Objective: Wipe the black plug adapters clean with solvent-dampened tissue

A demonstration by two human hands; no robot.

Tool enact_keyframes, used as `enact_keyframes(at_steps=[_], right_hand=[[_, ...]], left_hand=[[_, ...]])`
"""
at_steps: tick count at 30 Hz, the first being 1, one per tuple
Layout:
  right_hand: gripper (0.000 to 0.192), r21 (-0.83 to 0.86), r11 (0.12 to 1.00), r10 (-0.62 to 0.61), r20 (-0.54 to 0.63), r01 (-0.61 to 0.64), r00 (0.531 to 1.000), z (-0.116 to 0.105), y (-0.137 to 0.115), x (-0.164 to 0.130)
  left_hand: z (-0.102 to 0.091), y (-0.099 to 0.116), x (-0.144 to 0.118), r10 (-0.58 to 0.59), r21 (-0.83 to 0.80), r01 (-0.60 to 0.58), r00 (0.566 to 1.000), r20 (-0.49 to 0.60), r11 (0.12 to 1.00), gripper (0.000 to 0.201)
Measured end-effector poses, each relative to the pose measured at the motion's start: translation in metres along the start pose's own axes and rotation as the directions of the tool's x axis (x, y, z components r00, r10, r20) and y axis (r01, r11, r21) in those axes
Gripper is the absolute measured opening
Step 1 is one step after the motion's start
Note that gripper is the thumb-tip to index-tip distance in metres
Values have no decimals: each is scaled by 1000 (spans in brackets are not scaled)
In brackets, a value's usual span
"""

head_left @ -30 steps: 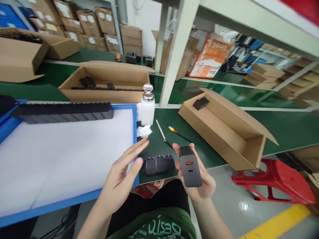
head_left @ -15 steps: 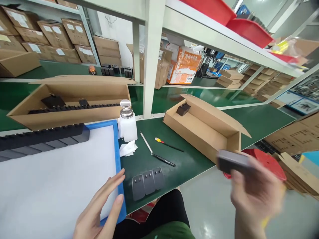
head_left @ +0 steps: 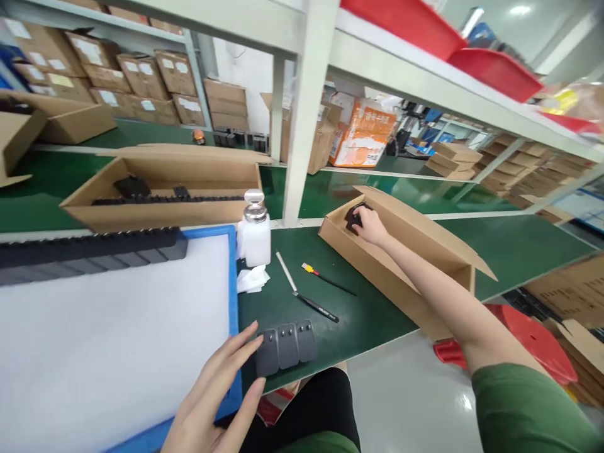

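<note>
My right hand reaches into the far left end of the right-hand open cardboard box. Its fingers are closed on a small black block; whether a second block sits beside it there is hidden by the hand. My left hand is open and holds nothing, fingers spread over the near right corner of the blue-rimmed white tray. Its fingertips come close to several flat dark grey plates, each with small metal studs, lying in a row on the green bench. A row of black blocks stands along the tray's far edge.
A white pump bottle, crumpled white tissue, a white stick, black tweezers and a yellow-tipped cable lie mid-bench. Another open carton with black blocks stands behind the tray. A shelf post rises at the bench's back.
My right hand has moved from the near right, off the bench edge, to inside the right-hand box with its dark block. The view has shifted a little, and my left hand stays open.
</note>
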State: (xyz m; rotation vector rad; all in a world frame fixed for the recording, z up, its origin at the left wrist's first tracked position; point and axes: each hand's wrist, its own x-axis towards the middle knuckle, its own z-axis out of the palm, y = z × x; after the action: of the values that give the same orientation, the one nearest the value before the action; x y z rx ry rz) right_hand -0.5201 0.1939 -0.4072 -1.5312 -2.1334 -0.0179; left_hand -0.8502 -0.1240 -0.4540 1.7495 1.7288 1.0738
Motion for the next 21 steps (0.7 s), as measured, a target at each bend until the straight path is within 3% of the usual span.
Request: enact_keyframes(at_steps=[3, 6, 8, 10, 11, 13, 14, 18, 21], right_hand=[[36, -35, 999, -4, -2, 4, 1000, 11, -12, 24], [45, -21, 1000, -20, -31, 20, 999, 3, -39, 23], [51, 18, 998, -65, -26, 65, 998, -14, -66, -5], [46, 80, 987, -141, 49, 137, 989, -32, -95, -53], [42, 132, 970, -223, 132, 205, 966, -39, -110, -81], [56, 302, 899, -411, 334, 317, 848, -41, -133, -138], [65, 337, 904, -395, 428, 263, 813, -37, -140, -163], [82, 444, 894, -197, 507, -58, 839, 5, -149, -222], [71, 576, 788, -109, 476, -216, 873, 28, -151, -234]], left_hand=[[-7, -10, 1, 49, 50, -51, 997, 53, 997, 41], [-13, -15, 8, 72, 82, -85, 985, 156, 993, 54], [-13, -14, 14, 98, 112, -127, 967, 237, 986, 66], [-8, -12, 21, 143, 156, -195, 944, 296, 968, 82], [-5, -11, 25, 163, 175, -227, 934, 319, 958, 90], [0, -11, 32, 182, 210, -267, 918, 352, 941, 101], [3, -12, 35, 181, 224, -274, 914, 362, 935, 104], [7, -15, 46, 159, 251, -263, 916, 369, 932, 106], [4, -12, 50, 186, 190, -278, 900, 393, 942, 78]])
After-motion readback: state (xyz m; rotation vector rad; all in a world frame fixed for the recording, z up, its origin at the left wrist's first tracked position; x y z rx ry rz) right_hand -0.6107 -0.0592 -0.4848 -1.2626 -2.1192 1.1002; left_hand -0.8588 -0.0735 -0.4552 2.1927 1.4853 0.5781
